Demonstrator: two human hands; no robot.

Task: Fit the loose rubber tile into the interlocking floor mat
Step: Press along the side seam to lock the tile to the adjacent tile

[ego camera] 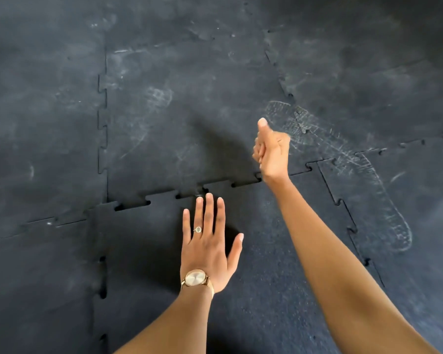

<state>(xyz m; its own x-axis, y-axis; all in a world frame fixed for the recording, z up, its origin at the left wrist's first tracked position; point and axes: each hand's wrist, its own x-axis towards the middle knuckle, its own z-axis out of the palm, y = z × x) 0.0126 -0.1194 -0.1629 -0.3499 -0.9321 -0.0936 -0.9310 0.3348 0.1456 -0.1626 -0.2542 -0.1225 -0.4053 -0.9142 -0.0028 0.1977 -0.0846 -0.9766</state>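
— Where was the loose rubber tile (266, 251) when you looked?

— Low in the view, under both my forearms, already lying in its opening in the floor mat (189, 98). I judged it only partly home: along the far seam (215, 186) the teeth showed dark gaps, plainest near the left corner (119, 206), and the left edge had open notches too.

— And your hands?

— My left hand (207, 244) lay flat on the tile, fingers spread and straight, fingertips (209, 198) just short of the seam, holding nothing. My right hand (271, 152) was lifted above the seam in a loose fist, thumb up, also with nothing in its grip.

— So how would you have done the step well?

— I'd have kept the flat palm as an anchor so the tile couldn't creep, then brought the fist's soft edge down tab by tab, working from the seated part toward the gaps. Rubber grips itself, so I'd have pressed straight down, never sideways. The dusty shoe print (343, 159) on the neighbouring tiles told me nothing about fit.
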